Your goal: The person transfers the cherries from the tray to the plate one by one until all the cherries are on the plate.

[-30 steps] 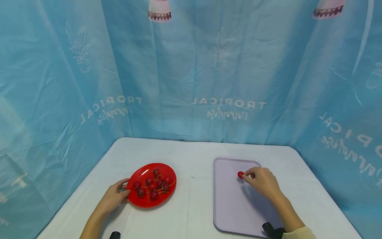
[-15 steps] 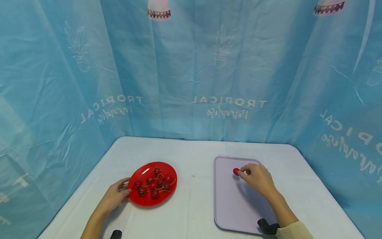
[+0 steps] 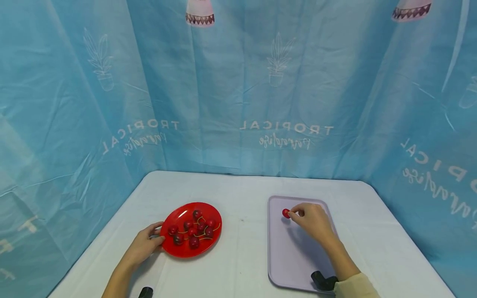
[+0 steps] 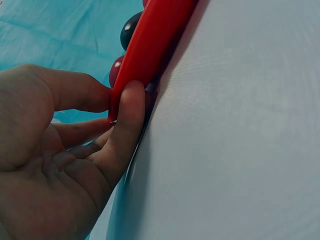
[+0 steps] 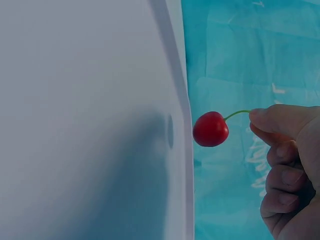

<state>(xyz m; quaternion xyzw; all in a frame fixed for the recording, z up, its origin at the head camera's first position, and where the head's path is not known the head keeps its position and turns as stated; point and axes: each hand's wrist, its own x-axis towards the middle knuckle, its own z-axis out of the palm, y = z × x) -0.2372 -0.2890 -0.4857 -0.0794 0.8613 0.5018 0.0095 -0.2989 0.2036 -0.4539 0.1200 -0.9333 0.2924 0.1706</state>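
Note:
A red cherry (image 5: 210, 129) hangs by its green stem, which my right hand (image 3: 312, 221) pinches between thumb and forefinger. In the head view this cherry is over the upper left part of a pale lilac tray (image 3: 287, 265), its shadow falling on the tray. At the left, my left hand (image 3: 143, 246) grips the rim of a red plate (image 3: 175, 219), thumb on top and fingers underneath. Several dark red cherries (image 3: 193, 242) with stems lie on that plate. The left wrist view shows the plate (image 4: 155, 45) edge-on, tilted in that picture, between thumb and fingers.
The white table (image 3: 242, 248) carries both plate and tray, with a strip of tabletop between them. Blue printed curtains (image 3: 238, 82) stand behind and along both sides. A black wrist device (image 3: 323, 281) sits by the right sleeve, overlapping the tray's near edge in the head view.
My right hand has moved left across the tray, carrying the cherry by its stem toward the tray's left side. The left hand and the plate have stayed put.

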